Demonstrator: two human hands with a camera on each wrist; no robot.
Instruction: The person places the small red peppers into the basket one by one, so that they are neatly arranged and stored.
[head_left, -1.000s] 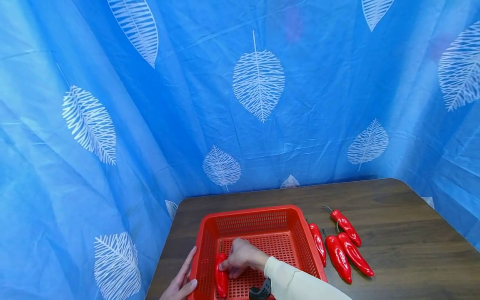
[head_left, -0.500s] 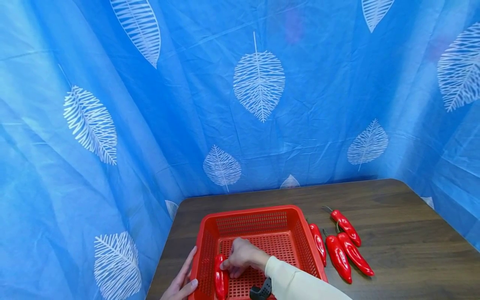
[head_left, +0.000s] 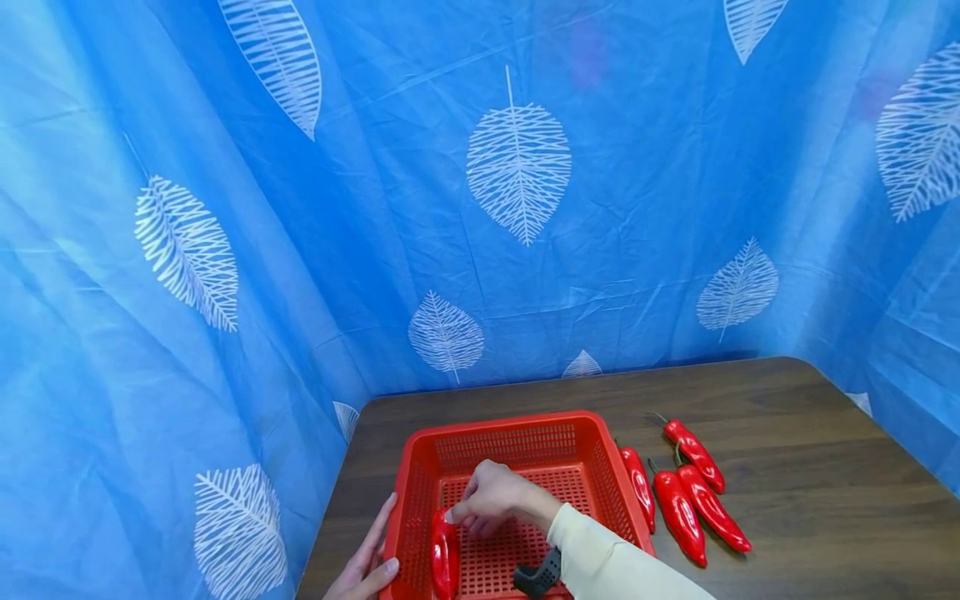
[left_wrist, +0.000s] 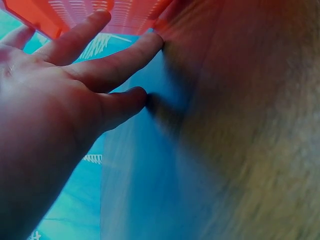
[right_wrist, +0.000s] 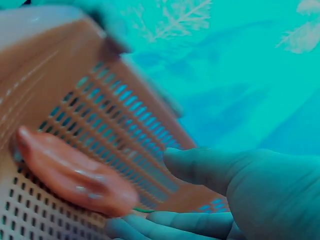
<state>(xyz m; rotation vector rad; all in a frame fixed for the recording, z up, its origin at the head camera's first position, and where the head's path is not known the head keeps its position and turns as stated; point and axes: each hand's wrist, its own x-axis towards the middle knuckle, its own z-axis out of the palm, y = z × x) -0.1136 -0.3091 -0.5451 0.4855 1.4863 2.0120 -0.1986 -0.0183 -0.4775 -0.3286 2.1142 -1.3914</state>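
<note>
The red basket (head_left: 517,423) has one red pepper (head_left: 444,560) lying lengthwise by its left wall. Over the pepper's far end is my right hand (head_left: 495,500), palm down. In the right wrist view this hand (right_wrist: 250,192) has thumb and fingers apart, and the pepper (right_wrist: 75,175) lies beyond the fingertips; whether they touch cannot be told. My left hand (head_left: 363,558) lies along the outside of the basket's left wall, its thumb near the rim. The left wrist view shows that hand (left_wrist: 75,85) with spread, fairly straight fingers beside the basket (left_wrist: 130,17).
One red pepper (head_left: 637,483) lies against the basket's right side. Three more, a far one (head_left: 693,454), a middle one (head_left: 711,508) and a near one (head_left: 678,517), lie farther right on the brown table (head_left: 817,467). A blue curtain (head_left: 600,208) hangs behind.
My right hand has shifted a little away from me and to the right, toward the far end of the pepper in the basket. My left hand has stayed at the basket's side.
</note>
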